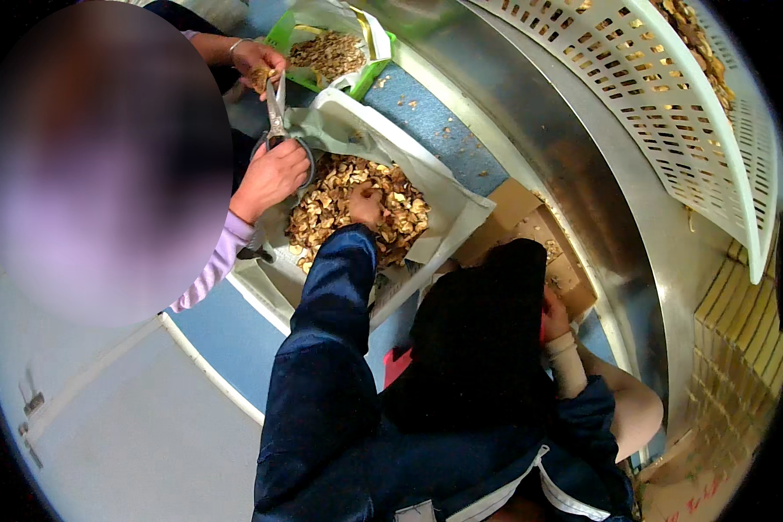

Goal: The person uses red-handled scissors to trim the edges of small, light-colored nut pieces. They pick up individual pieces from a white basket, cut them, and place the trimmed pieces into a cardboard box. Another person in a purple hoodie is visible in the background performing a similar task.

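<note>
Dried mushroom pieces (339, 179) fill the middle of a white fabric-lined white bin (453, 189). Among them lies my left hand (367, 205), its fingers partly sunk in the heap; whether it grips a piece is hidden. At the right, near an open cardboard box (571, 277) with small scraps in it, is my right hand (554, 317). Its fingers curl by something red or pink, mostly covered by a dark cloth or hat (476, 333), so its hold is unclear. Part of a pink object (397, 367) shows beneath the dark item.
Across the bin, a co-worker holds dark-handled scissors (276, 121) in one hand and a brownish piece in the other. Beyond is a green basket (382, 68) with a bag of small bits. A white slotted crate (678, 124) of mushrooms stands upper right beside a metal surface (626, 189).
</note>
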Demonstrator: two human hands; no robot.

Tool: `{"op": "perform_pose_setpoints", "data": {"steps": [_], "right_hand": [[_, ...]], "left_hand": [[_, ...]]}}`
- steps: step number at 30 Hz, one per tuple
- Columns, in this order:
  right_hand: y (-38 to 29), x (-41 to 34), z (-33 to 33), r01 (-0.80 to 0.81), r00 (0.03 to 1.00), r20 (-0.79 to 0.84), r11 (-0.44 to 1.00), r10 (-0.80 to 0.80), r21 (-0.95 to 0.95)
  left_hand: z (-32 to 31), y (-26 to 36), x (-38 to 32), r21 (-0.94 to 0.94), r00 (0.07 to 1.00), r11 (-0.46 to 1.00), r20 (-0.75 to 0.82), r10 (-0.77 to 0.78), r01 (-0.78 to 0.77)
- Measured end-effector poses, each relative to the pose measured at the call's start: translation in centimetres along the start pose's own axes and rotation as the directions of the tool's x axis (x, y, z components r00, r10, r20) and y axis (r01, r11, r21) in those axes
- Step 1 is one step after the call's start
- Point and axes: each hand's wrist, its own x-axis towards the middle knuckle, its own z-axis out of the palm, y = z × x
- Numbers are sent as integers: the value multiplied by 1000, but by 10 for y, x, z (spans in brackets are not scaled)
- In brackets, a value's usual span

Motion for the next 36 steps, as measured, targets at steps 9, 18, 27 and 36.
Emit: {"op": "perform_pose_setpoints", "data": {"steps": [9, 18, 27, 36], "right_hand": [[-38, 0, -2, -90, 995, 34, 996, 91, -29], [-134, 27, 9, 50, 993, -103, 989, -65, -136], [-266, 10, 3, 382, 918, -154, 919, -365, 99], [-253, 3, 8, 437, 876, -239, 899, -419, 28]], "left_hand": [[-8, -12, -16, -350, 987, 932, 159, -36, 91], [-17, 137, -129, -671, 836, 641, 542, 82, 372], [1, 243, -202, -519, 728, 834, 497, 472, -187], [5, 278, -241, -355, 580, 812, 572, 580, -463]]}}
